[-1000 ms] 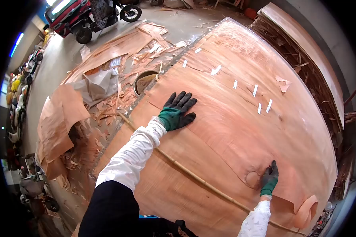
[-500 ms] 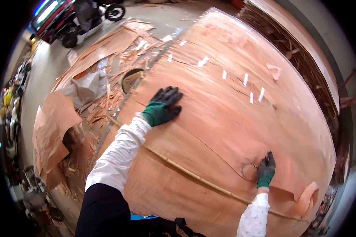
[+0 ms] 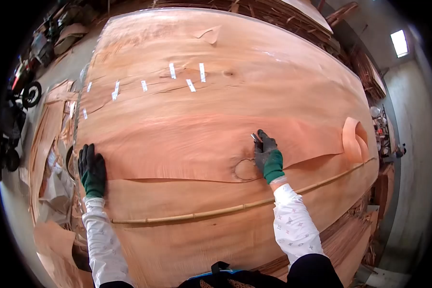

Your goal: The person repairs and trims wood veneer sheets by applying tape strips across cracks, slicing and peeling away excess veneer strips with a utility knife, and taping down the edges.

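Note:
A reddish strip of wood veneer [image 3: 177,149] lies across a larger, paler veneer sheet [image 3: 177,249]. My left hand [image 3: 92,168], in a black and green glove, rests flat with fingers stretched out at the strip's left end. My right hand [image 3: 268,156], gloved alike, is closed over the strip, beside a round knot patch [image 3: 246,169]. A small shiny metal piece [image 3: 255,138] sticks out at its fingertips; its kind is hard to make out. On the right, the strip's end curls up in a loop [image 3: 354,139]. A thin bamboo pole [image 3: 221,211] lies in front of the strip.
Several white tape pieces [image 3: 172,71] stick to the sheet toward its far side. A small torn veneer flap [image 3: 210,34] lies beyond them. Veneer scraps [image 3: 48,139] heap up at the left, and stacked veneer [image 3: 283,19] stands behind. A motorbike wheel [image 3: 31,94] shows at far left.
The view has swung to the right. My left hand has moved along the strip to its left end. My right hand stays by the knot patch, with the shiny metal piece now showing.

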Motion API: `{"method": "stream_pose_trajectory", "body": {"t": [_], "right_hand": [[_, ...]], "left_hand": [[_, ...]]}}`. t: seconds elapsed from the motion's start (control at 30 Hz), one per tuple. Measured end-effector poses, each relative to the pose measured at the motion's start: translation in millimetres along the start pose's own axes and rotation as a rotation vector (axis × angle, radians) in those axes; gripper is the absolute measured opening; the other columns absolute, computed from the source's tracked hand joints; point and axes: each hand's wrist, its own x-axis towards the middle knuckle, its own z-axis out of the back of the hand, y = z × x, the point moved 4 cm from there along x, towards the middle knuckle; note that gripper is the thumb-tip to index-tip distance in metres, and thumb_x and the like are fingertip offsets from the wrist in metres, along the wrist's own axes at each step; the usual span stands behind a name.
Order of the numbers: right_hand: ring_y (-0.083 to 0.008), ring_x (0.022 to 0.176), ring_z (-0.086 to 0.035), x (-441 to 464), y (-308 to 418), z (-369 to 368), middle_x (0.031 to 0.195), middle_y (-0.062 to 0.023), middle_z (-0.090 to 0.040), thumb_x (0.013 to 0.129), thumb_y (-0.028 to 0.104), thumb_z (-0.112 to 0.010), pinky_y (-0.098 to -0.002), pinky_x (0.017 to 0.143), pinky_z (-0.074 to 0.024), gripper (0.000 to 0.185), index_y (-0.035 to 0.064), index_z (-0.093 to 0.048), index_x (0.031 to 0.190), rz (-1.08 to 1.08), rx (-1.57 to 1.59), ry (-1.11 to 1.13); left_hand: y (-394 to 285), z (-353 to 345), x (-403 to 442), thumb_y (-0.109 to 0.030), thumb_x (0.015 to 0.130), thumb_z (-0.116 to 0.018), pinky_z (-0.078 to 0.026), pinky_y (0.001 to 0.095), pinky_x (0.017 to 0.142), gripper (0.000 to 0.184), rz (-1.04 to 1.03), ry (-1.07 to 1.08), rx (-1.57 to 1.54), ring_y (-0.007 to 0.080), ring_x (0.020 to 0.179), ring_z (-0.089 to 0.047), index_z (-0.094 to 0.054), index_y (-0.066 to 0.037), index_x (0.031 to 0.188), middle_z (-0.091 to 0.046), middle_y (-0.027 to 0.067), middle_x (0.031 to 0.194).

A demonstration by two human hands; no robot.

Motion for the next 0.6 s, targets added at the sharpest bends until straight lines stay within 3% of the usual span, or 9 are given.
{"method": "stream_pose_trajectory", "body": {"t": [0.07, 0.17, 0.23, 0.33, 0.4, 0.5, 0.6], "right_hand": [[-0.0390, 0.095, -0.060, -3.9, 4.0, 4.4, 0.106, -0.0236, -0.060, 0.087, 0.016, -0.059, -0.0448, 0.081, -0.0486, 0.039, 0.0104, -0.057, 0.126, 0.021, 0.073, -0.009], [-0.0386, 0.093, -0.061, -3.9, 4.5, 7.4, 0.106, -0.0219, -0.061, 0.089, 0.018, -0.058, -0.0461, 0.078, -0.0495, 0.036, 0.0116, -0.059, 0.124, 0.171, -0.015, -0.162], [-0.0395, 0.091, -0.061, -6.3, 7.9, 11.8, 0.104, -0.0213, -0.062, 0.091, 0.021, -0.057, -0.0462, 0.076, -0.0503, 0.032, 0.0129, -0.060, 0.121, 0.196, 0.091, -0.168], [-0.0326, 0.097, -0.063, -2.5, 8.1, 8.9, 0.107, -0.0176, -0.065, 0.091, 0.010, -0.057, -0.0391, 0.082, -0.0520, 0.029, 0.0056, -0.060, 0.120, 0.328, 0.091, -0.223], [-0.0226, 0.105, -0.063, 1.4, 2.7, 4.2, 0.116, -0.0153, -0.064, 0.090, 0.002, -0.055, -0.0316, 0.089, -0.0509, 0.035, 0.0005, -0.056, 0.124, 0.173, 0.306, -0.082], [-0.0202, 0.106, -0.061, 11.2, -0.8, 5.4, 0.117, -0.0121, -0.064, 0.089, 0.000, -0.055, -0.0295, 0.092, -0.0483, 0.039, -0.0025, -0.053, 0.128, 0.124, 0.422, 0.056], [-0.0143, 0.097, -0.060, 31.1, -6.5, 3.4, 0.119, -0.0075, -0.061, 0.089, -0.001, -0.056, -0.0262, 0.079, -0.0501, 0.040, 0.0004, -0.054, 0.129, 0.068, 0.502, 0.173]], "left_hand": [[2.1, -2.0, 1.0, -0.021, 0.089, -0.058, -0.035, 0.0478, 0.105, 0.045, 0.015, 0.009, 0.014, 0.0391, 0.125, -0.047, -0.050, -0.009, 0.132, -0.051, 0.0198, 0.134], [14.5, -12.5, -2.8, -0.020, 0.089, -0.057, -0.035, 0.0484, 0.105, 0.045, -0.050, -0.008, -0.012, 0.0395, 0.124, -0.047, -0.051, -0.010, 0.132, -0.052, 0.0201, 0.133], [12.7, -10.7, -4.9, -0.021, 0.088, -0.058, -0.035, 0.0503, 0.105, 0.043, -0.022, -0.023, 0.025, 0.0404, 0.123, -0.048, -0.054, -0.011, 0.129, -0.053, 0.0222, 0.132], [4.9, 2.3, -3.7, -0.028, 0.087, -0.062, -0.035, 0.0503, 0.105, 0.043, 0.026, -0.048, 0.057, 0.0409, 0.123, -0.047, -0.057, -0.016, 0.128, -0.052, 0.0226, 0.133], [3.5, 5.8, -4.2, -0.029, 0.086, -0.063, -0.035, 0.0511, 0.105, 0.043, 0.080, -0.054, 0.023, 0.0418, 0.123, -0.047, -0.058, -0.015, 0.127, -0.052, 0.0216, 0.133], [1.5, 13.2, -5.0, -0.025, 0.086, -0.062, -0.035, 0.0479, 0.107, 0.047, 0.132, -0.079, -0.040, 0.0393, 0.124, -0.047, -0.053, -0.010, 0.130, -0.050, 0.0203, 0.134], [1.0, 18.0, -5.9, -0.030, 0.087, -0.062, -0.035, 0.0469, 0.107, 0.049, 0.180, -0.093, -0.060, 0.0391, 0.126, -0.045, -0.052, -0.009, 0.130, -0.049, 0.0203, 0.135]]}}
